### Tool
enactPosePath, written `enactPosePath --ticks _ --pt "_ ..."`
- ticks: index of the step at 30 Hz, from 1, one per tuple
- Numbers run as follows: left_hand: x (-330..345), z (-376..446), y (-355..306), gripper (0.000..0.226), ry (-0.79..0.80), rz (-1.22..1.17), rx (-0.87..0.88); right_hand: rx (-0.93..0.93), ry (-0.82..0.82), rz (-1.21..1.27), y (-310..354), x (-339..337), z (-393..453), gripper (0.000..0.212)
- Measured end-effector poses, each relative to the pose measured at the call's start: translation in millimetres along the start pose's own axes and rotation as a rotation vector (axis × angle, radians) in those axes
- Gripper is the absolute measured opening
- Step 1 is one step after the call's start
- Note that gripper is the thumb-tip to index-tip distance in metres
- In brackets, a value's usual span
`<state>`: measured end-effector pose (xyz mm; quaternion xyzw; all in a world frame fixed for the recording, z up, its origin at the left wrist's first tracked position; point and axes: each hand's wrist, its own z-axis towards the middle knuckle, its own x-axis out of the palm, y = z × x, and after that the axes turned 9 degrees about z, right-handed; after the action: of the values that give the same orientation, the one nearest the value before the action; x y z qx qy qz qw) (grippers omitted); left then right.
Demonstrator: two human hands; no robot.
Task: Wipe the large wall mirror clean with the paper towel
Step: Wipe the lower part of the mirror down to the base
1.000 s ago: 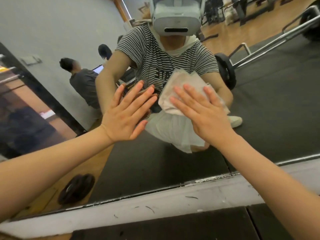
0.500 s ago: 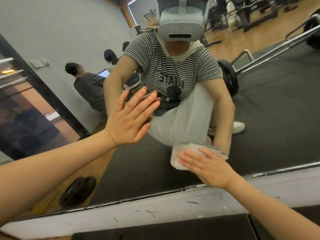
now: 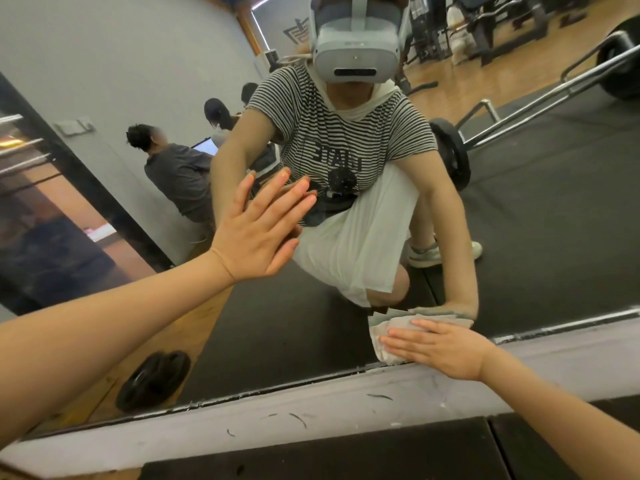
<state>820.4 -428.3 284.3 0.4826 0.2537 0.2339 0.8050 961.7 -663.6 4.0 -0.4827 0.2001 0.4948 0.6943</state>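
A gym room with grey walls, wooden flooring and black rubber mats, seen mostly as a reflection in the large wall mirror (image 3: pixel 519 237), which fills the view above a scuffed pale baseboard (image 3: pixel 311 410) running from 8 o'clock to 3 o'clock. Below the baseboard, at 6 o'clock, lies a black floor mat (image 3: pixel 329 455).

My left hand (image 3: pixel 258 233), just left of centre, lies flat against the glass with the fingers straight and spread, pointing toward 1 o'clock; it holds nothing. My right hand (image 3: pixel 438 348), at about 4 o'clock, presses the paper towel (image 3: pixel 384 336) against the glass with straight fingers pointing toward 9 o'clock; the fingers are not curled round the towel. The towel is a crumpled white wad at the very bottom edge of the mirror, touching the dark seam where glass meets baseboard, and it shows past my fingertips on their left side.

Reflected in the mirror: my crouching figure in a striped shirt (image 3: pixel 343 133), pale shorts and a grey headset (image 3: pixel 356 53) at 12 o'clock; a barbell (image 3: pixel 519 112) on the mat toward 2 o'clock; a loose weight plate (image 3: pixel 152 379) on the wooden floor at 8 o'clock; seated people (image 3: pixel 180 171) at 10 o'clock, one near a lit laptop screen.
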Motion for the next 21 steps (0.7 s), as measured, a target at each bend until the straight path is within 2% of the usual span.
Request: enactPosePath --ticks 2,5,10,16,21 --pt "0 1 0 0.059 -0.008 -0.017 0.011 -0.016 0.028 0.002 -6 -5 5 0.082" --pt "0 1 1 0.056 -0.003 -0.040 0.034 0.000 -0.122 -0.012 -13 -20 22 0.061" --pt "0 -1 3 0.059 0.020 -0.088 0.042 0.157 -0.344 0.041 -51 -86 83 0.072" --pt "2 -2 0 0.065 -0.020 -0.085 -0.012 0.303 -0.521 -0.030 -90 -154 142 0.060" --pt "4 -5 -1 0.064 -0.049 -0.094 -0.015 0.412 -0.651 -0.018 -87 -163 157 0.056"
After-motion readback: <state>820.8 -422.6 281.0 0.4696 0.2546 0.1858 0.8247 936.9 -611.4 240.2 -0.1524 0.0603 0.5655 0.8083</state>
